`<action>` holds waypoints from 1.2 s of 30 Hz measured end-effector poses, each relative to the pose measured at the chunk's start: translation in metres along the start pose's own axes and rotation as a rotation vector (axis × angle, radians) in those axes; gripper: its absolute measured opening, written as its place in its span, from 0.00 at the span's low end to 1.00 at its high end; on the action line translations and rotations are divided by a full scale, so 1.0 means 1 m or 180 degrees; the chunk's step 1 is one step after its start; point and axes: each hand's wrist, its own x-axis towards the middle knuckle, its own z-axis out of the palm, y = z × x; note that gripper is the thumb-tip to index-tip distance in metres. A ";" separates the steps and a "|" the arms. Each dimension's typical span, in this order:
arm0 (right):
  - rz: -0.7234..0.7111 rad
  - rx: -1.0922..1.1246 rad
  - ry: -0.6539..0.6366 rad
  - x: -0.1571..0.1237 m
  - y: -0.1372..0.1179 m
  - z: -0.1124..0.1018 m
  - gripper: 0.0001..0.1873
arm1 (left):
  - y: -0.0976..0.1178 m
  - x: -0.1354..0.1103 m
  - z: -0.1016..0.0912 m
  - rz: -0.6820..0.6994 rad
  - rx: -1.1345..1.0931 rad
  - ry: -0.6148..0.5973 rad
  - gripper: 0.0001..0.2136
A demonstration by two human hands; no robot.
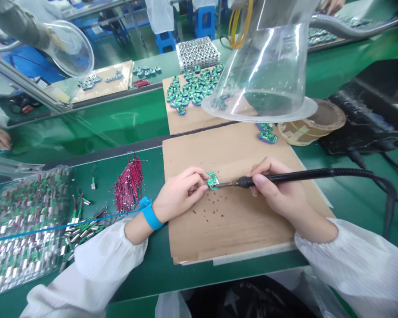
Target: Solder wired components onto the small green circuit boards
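My left hand (182,192), with a blue strap on its wrist, pinches the left edge of a small green circuit board (212,180) over the cardboard sheet (232,225). In my right hand (278,187) is a black soldering iron (292,176), its fingers wrapped round the handle. The iron's metal tip points left and meets the board's lower right part; the exact contact spot is too small to make out. Dark scorch marks dot the cardboard just below the board.
A clear fume hood (262,84) hangs above the work. Red wires (129,185) lie in a bundle left of the cardboard, beside a tray of small metal parts (26,229). More circuit boards (192,88) sit at the back. A round tub (313,123) stands right.
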 end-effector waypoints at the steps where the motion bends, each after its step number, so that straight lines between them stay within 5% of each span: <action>1: 0.0000 -0.0012 -0.0003 0.000 0.001 0.000 0.13 | 0.000 0.000 0.000 0.0000 0.0006 0.0010 0.08; 36: -0.0285 -0.0450 -0.0182 0.002 0.000 -0.001 0.10 | 0.000 0.000 0.002 -0.0013 0.0082 0.0059 0.09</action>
